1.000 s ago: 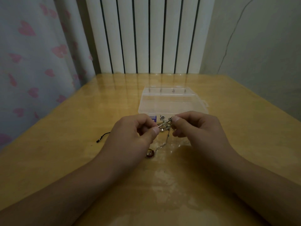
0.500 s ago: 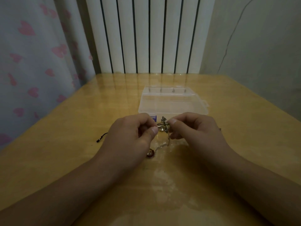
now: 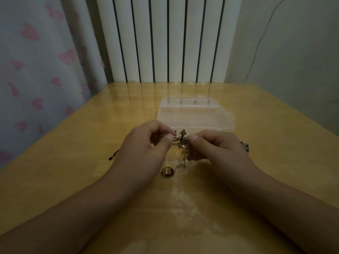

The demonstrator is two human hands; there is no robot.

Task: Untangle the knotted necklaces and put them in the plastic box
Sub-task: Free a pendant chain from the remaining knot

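A knot of tangled metal necklaces (image 3: 182, 139) hangs between my two hands just above the table. My left hand (image 3: 145, 149) pinches its left side with thumb and fingers. My right hand (image 3: 216, 149) pinches its right side. A thin chain drops from the knot to a round red pendant (image 3: 167, 171) lying on the wood. A black cord end (image 3: 113, 155) sticks out left of my left hand, and a beaded piece (image 3: 245, 146) shows beyond my right hand. The clear plastic box (image 3: 194, 114) sits closed just behind the hands.
The yellow wooden table (image 3: 91, 180) has a glossy film cover. A white radiator (image 3: 165, 39) stands behind the far edge, a curtain with pink hearts (image 3: 36, 70) hangs at the left, and a grey wall (image 3: 293, 52) is at the right.
My right hand has shifted a little to the left and closer to my left hand, working at the knot. The pendant and the box have stayed put.
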